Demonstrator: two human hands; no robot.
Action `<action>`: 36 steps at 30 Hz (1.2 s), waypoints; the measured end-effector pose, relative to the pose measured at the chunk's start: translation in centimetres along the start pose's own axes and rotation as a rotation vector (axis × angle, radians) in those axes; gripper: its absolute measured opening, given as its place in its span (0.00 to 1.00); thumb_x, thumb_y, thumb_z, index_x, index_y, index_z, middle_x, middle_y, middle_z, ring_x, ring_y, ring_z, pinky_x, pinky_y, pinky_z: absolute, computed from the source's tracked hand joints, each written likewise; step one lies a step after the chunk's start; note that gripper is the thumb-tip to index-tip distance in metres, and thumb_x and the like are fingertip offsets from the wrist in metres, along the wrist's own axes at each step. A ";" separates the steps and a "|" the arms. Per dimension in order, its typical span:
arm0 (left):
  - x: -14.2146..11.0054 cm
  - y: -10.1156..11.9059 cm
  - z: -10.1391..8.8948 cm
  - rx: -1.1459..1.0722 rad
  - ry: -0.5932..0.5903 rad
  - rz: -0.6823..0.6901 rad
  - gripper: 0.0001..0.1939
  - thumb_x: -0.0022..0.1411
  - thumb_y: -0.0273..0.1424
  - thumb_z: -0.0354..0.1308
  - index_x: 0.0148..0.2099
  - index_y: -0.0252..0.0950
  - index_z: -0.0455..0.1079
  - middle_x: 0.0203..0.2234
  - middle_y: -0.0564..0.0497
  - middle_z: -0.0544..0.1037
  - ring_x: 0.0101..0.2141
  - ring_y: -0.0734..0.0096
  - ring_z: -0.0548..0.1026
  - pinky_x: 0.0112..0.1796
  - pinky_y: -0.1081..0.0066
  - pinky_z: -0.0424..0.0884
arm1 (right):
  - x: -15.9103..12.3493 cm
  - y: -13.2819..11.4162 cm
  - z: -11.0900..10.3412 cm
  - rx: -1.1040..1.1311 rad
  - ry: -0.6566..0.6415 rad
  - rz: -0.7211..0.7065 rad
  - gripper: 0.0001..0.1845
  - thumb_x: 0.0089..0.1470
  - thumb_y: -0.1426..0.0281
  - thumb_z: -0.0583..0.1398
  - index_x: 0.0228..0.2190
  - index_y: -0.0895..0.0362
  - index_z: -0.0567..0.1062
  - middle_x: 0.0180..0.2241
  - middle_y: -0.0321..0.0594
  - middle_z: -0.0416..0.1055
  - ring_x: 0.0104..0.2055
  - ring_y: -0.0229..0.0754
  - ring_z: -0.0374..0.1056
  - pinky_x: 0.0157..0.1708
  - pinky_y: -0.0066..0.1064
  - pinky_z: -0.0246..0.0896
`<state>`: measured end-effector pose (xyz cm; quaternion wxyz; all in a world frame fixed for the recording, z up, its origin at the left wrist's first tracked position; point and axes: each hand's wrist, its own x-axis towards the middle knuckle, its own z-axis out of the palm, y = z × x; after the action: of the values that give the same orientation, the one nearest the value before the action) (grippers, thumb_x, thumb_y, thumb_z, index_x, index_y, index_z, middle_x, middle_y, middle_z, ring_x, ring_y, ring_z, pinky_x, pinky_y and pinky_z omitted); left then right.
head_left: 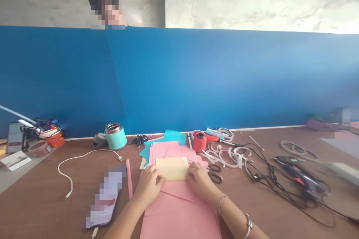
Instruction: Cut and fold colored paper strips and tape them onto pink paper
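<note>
A pale yellow sheet of paper (172, 168) lies across pink paper, its near edge straight. My left hand (150, 186) grips its left edge, fingers curled and thumb on the near corner. At the right edge, my right hand (200, 181) holds the sheet with bent fingers. Beneath is a large pink sheet (181, 216) that reaches toward me, with a folded or loose pink piece (182, 193) on it. Beyond the yellow paper are more pink sheets (165, 150) and a turquoise sheet (175, 137). Scissors (215, 177) rest just right of my right hand.
Left are a phone (108, 198), a white cable (71, 168) and a turquoise flask (115, 136). Right are a red container (199, 142), coiled white strips (230, 157), black cords (272, 175) and a dark tool (301, 177). Behind a blue partition (196, 82) is a person (103, 3).
</note>
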<state>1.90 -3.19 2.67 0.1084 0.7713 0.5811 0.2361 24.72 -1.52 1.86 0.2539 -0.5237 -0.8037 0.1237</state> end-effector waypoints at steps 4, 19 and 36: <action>0.2 -0.2 0.3 0.036 -0.001 -0.043 0.08 0.56 0.30 0.53 0.26 0.36 0.68 0.31 0.49 0.71 0.38 0.62 0.68 0.39 0.64 0.62 | 0.2 0.3 0.4 0.024 0.007 0.050 0.10 0.48 0.78 0.53 0.19 0.57 0.64 0.29 0.40 0.64 0.35 0.41 0.61 0.35 0.32 0.56; -0.2 1.4 -0.2 0.210 0.036 -0.106 0.04 0.55 0.28 0.54 0.34 0.38 0.69 0.34 0.49 0.71 0.40 0.61 0.67 0.38 0.64 0.60 | 0.2 -0.5 -0.5 -0.099 -0.010 0.061 0.05 0.47 0.77 0.55 0.26 0.57 0.68 0.32 0.41 0.66 0.37 0.44 0.60 0.36 0.33 0.56; -1.0 2.5 0.4 0.279 0.039 0.353 0.16 0.66 0.26 0.44 0.42 0.41 0.74 0.38 0.47 0.70 0.42 0.62 0.64 0.39 0.62 0.61 | 0.0 -0.8 -1.1 -0.367 -0.095 -0.479 0.16 0.60 0.71 0.50 0.43 0.44 0.73 0.36 0.40 0.65 0.39 0.44 0.56 0.38 0.35 0.48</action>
<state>3.96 -4.80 3.17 -0.0534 0.8639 0.4660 0.1836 24.64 -1.94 3.15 0.1394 -0.3502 -0.9241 -0.0625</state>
